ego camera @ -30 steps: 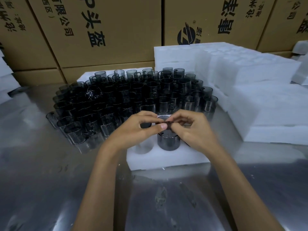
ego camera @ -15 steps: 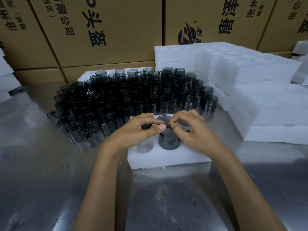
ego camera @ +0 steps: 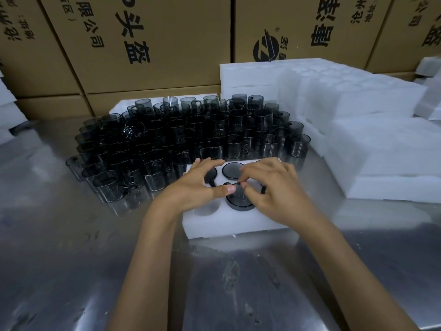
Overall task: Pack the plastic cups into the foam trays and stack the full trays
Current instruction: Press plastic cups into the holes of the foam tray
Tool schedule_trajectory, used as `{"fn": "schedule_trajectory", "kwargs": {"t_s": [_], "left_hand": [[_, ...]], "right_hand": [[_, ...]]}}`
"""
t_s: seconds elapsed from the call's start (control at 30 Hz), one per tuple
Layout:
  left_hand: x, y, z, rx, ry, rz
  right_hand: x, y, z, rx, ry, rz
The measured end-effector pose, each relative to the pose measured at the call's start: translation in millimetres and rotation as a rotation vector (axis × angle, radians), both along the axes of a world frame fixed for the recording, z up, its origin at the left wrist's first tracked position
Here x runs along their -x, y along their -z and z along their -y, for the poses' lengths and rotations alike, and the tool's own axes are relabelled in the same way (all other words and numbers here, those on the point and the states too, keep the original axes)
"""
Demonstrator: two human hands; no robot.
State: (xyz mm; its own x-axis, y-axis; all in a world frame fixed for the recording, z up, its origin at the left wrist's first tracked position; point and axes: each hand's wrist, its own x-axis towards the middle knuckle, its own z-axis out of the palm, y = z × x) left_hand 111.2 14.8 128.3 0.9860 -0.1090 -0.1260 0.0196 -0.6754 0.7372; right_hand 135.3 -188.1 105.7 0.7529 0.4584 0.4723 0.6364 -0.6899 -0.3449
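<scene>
The step in hand looks like seating a dark plastic cup (ego camera: 239,199) into a pocket of the foam tray (ego camera: 229,225), which lies on the steel bench (ego camera: 71,259). The cup sits in the tray's near row, its rim just proud of the foam. The left hand (ego camera: 198,187) has its fingers curled over the tray, thumb tip against the cup's rim; the right hand (ego camera: 269,189) pinches at that rim from the other side. Behind the cup, two pockets of the tray already hold cups. Left of it, one pocket looks empty.

Next, I judge, the cup needs pressing home, then another must come from the loose cups (ego camera: 191,134) massed beyond the tray.

The right hand hides the tray's right pockets, so their fill is unknown. What the fingers pinch is too small to tell.
</scene>
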Motion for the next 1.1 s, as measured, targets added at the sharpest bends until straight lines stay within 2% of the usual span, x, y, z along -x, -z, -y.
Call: {"fn": "schedule_trajectory", "kwargs": {"t_s": [0.17,0.33,0.5,0.6,0.73,0.87,0.97,1.03,1.1], "left_hand": [[2,3,4,0.013,-0.060,0.058],[1,6,7,0.099,-0.069,0.236],[-2,12,10,0.118,-0.134,0.297],[-5,14,11,0.065,-0.127,0.297],[-12,12,12,-0.049,-0.079,0.254],[-16,5,8,-0.185,-0.032,0.150],[-19,0,4,-0.189,-0.038,0.067],[-19,-1,2,-0.186,-0.045,0.053],[-18,1,1,-0.196,-0.040,0.082]], "right_hand": [[3,2,-3,-0.002,0.061,0.017],[-2,4,-7,-0.063,0.087,-0.004],[-19,1,-2,-0.103,-0.009,-0.152],[-24,-1,-3,-0.102,-0.035,-0.218],[-22,-3,-5,-0.065,-0.022,-0.187],[-12,-1,-11,0.041,0.034,0.054],[-10,-4,-9,0.122,0.030,0.138],[-12,-4,-5,0.142,-0.013,0.136],[-12,-3,1,0.112,-0.040,0.049]]}}
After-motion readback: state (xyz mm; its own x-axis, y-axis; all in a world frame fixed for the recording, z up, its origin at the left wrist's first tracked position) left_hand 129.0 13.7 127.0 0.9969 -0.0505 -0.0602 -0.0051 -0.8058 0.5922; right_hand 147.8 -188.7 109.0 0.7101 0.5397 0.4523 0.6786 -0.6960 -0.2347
